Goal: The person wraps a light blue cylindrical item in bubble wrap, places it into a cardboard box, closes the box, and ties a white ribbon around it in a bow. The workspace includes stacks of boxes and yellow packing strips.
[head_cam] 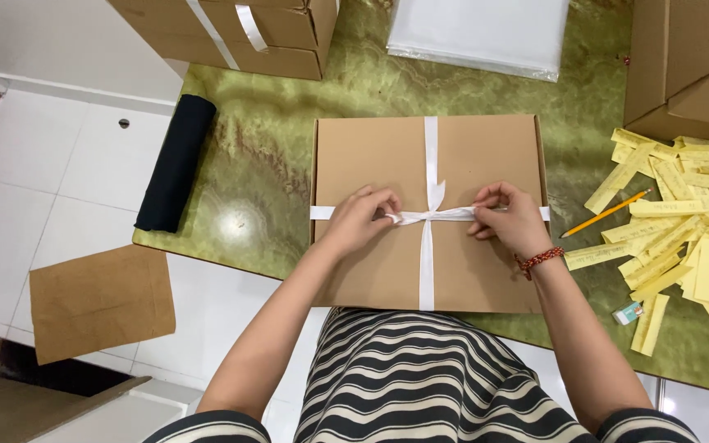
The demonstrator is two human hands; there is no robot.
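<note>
Striped fabric (pixel 420 377) fills the bottom of the view, just below a flat brown box (pixel 371 156) lying on the green table (pixel 264 164) with its long axis running left to right. White ribbon (pixel 431 156) crosses the box both ways, meeting near its middle. Left hand (pixel 359 217) and right hand (pixel 509 217) each pinch the ribbon beside the crossing; the knot itself looks half-formed, though fingers partly hide it. Yellow paper strips (pixel 683 213) and a pencil (pixel 605 213) lie to the right.
</note>
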